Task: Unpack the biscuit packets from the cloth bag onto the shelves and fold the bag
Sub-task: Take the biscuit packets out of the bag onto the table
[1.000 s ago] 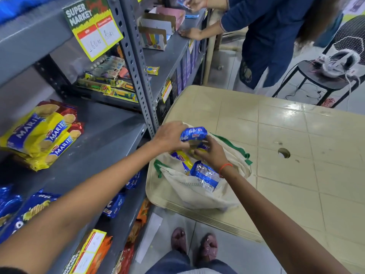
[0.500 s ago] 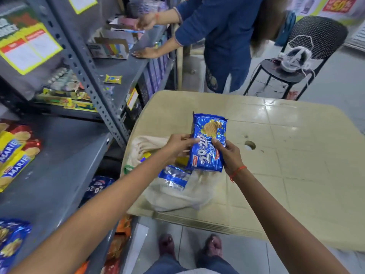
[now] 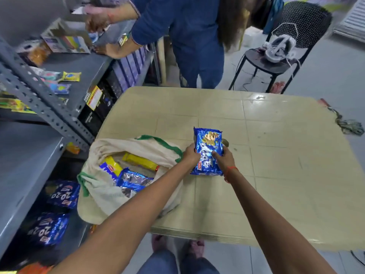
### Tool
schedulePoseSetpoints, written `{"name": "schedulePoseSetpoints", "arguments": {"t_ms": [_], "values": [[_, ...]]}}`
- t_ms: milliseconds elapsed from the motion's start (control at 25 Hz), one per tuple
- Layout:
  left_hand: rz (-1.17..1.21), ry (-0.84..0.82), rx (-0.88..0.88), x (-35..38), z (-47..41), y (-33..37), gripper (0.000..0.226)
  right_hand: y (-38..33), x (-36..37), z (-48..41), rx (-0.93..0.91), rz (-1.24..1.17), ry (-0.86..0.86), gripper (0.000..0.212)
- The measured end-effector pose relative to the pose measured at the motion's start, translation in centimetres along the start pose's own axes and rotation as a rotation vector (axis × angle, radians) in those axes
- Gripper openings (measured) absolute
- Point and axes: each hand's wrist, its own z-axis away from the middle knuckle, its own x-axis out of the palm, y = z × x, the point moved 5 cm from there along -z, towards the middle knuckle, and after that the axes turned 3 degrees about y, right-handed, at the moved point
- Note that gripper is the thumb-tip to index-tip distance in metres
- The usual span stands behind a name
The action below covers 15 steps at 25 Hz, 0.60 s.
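The cloth bag [image 3: 126, 175] lay at the table's [image 3: 276, 175] near left corner, its mouth open, with several packets [image 3: 134, 180] inside. Just right of it, a biscuit packet [image 3: 207, 153] was held between the left hand [image 3: 190, 155] and right hand [image 3: 225, 159] over the table. The shelves [image 3: 29, 155] stood left of the table, a chair [image 3: 276, 62] behind it.

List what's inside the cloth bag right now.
Inside the cloth bag: yellow packets, a blue packet. Anything beneath them is hidden by cloth and the left forearm.
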Motion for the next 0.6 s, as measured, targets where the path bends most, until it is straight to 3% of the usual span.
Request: {"name": "schedulePoseSetpoints", "arguments": {"t_ms": [240, 360, 480, 560, 600], "values": [[-0.177, -0.178, -0.024, 1.1, -1.0, -1.9, 0.044, 2.1, 1.0, -1.2, 0.003, 0.250, -0.098, 0.041], [-0.170, -0.209, 0.068, -0.5, 0.5, -0.6, 0.046, -0.2, 1.5, 0.2, -0.100, 0.336, 0.054, 0.039], [-0.160, 0.009, 0.210, -6.7, 3.1, 0.0, 0.045, -4.2, 5.5, 3.4, -0.261, 0.310, 0.014, 0.043], [-0.380, 0.255, 0.283, -12.6, 4.5, -0.8, 0.041, -6.5, 9.7, 6.0, -0.397, 0.279, -0.123, 0.037], [-0.497, 0.303, 0.266, -15.2, 5.0, -1.4, 0.042, -7.0, 11.6, 7.2, -0.420, 0.263, -0.202, 0.031]]}}
